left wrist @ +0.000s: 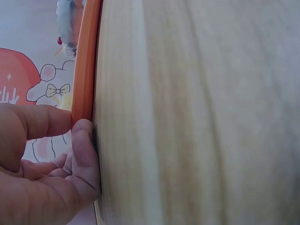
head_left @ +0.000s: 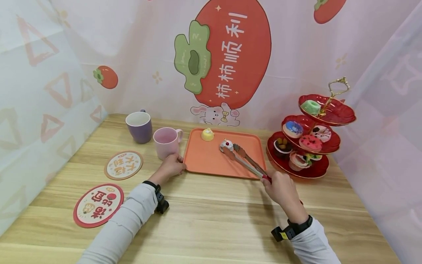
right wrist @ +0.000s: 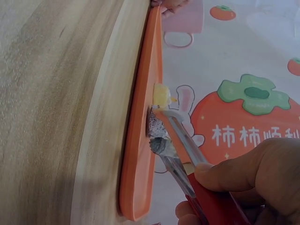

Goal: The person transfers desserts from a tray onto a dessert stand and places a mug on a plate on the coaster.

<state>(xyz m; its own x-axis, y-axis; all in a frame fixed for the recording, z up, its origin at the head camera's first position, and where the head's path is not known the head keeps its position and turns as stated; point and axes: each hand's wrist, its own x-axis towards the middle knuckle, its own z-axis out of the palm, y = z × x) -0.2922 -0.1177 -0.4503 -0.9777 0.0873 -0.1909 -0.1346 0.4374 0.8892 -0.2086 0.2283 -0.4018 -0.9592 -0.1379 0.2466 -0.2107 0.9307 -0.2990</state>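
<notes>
My left hand (head_left: 171, 168) pinches the near left corner of an orange tray (head_left: 204, 161); the left wrist view has the tray's rim (left wrist: 86, 65) between thumb and finger. In my right hand (head_left: 282, 189) are metal food tongs (head_left: 252, 168) with a red grip (right wrist: 216, 204). Their spread tips stand on either side of a small white speckled cake (right wrist: 156, 124) topped with a red cherry, on the tray's right half. Whether both tips touch the cake, I cannot tell. A small yellow cake (head_left: 207, 135) sits near the tray's back left.
A pink mug (head_left: 166, 143) stands just left of the tray, a purple mug (head_left: 141, 128) behind it. Two round coasters, one beige (head_left: 123, 165) and one red-rimmed (head_left: 99, 205), lie at left. On the right rises a three-tier red stand (head_left: 306, 172) holding several toy pastries.
</notes>
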